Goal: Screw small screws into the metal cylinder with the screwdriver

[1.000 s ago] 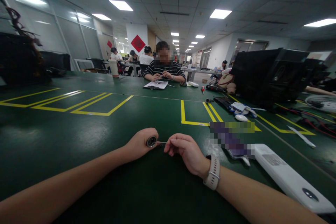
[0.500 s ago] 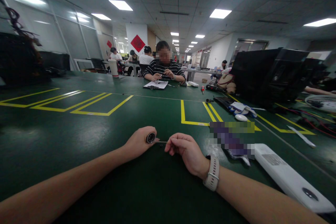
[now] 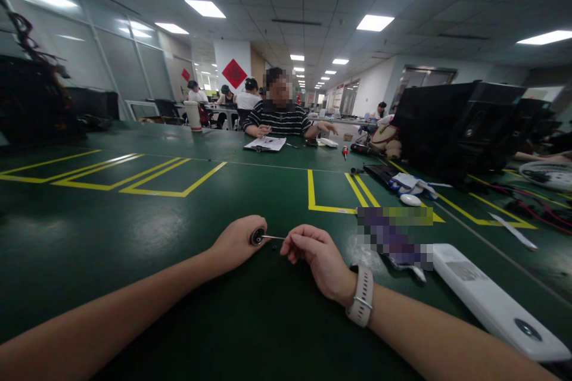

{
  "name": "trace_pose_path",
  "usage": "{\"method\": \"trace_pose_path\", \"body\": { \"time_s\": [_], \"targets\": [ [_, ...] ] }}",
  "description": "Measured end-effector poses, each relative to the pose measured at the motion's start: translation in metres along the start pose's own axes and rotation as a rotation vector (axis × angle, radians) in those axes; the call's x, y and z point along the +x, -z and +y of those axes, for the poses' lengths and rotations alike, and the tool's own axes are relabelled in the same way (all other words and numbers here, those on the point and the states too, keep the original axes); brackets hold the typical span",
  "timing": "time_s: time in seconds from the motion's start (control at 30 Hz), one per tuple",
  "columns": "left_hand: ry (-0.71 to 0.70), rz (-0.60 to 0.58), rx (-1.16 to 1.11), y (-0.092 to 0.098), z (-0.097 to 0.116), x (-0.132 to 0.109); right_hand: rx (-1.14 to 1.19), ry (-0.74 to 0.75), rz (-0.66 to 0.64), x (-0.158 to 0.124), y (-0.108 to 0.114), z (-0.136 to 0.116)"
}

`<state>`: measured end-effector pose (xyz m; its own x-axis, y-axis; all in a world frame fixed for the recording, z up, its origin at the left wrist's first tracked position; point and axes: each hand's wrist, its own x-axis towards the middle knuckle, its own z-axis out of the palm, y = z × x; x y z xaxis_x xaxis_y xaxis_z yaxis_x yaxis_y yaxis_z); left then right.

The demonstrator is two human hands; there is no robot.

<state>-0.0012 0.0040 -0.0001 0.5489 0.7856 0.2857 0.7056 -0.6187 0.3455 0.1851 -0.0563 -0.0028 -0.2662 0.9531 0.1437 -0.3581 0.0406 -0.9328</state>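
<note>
My left hand [image 3: 236,241] is curled shut around a small round metal part [image 3: 257,236] with a dark centre, held just above the green table [image 3: 134,232]. My right hand [image 3: 315,255] pinches a thin metal tool [image 3: 273,237] whose tip reaches into that round part. A pale watch [image 3: 361,296] sits on my right wrist. A tiny dark speck [image 3: 273,246] lies on the table below the tool.
A long white device [image 3: 491,303] and a blurred-out item [image 3: 395,237] lie right of my right hand. Yellow tape lines [image 3: 170,181] mark the table. A person in a striped shirt [image 3: 280,119] sits opposite with papers [image 3: 266,143]. Black cases [image 3: 456,128], a white mouse [image 3: 410,200] and cables [image 3: 536,205] are at right.
My hands stay almost still; the round part has turned slightly in my left fingers. The person opposite has stretched one arm out to the side.
</note>
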Motion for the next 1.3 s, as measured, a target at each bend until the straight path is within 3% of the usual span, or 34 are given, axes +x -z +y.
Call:
{"method": "trace_pose_path", "body": {
  "time_s": [0.27, 0.63, 0.87, 1.07, 1.3],
  "targets": [
    [-0.098, -0.006, 0.099, -0.001, 0.002, -0.001, -0.186, 0.016, -0.036, -0.003, 0.0, 0.0],
    [-0.067, -0.025, 0.114, 0.001, 0.004, -0.001, -0.187, 0.074, 0.057, -0.001, 0.002, 0.004],
    [-0.034, -0.02, 0.104, 0.002, 0.005, -0.001, -0.25, 0.112, 0.042, -0.003, 0.002, -0.001],
    [-0.019, 0.002, 0.094, 0.002, 0.006, -0.001, -0.619, 0.229, -0.094, -0.012, -0.007, -0.011],
    [-0.041, 0.005, 0.06, 0.0, 0.005, 0.0, -0.809, 0.367, -0.094, -0.013, -0.007, -0.007]
  ]
}}
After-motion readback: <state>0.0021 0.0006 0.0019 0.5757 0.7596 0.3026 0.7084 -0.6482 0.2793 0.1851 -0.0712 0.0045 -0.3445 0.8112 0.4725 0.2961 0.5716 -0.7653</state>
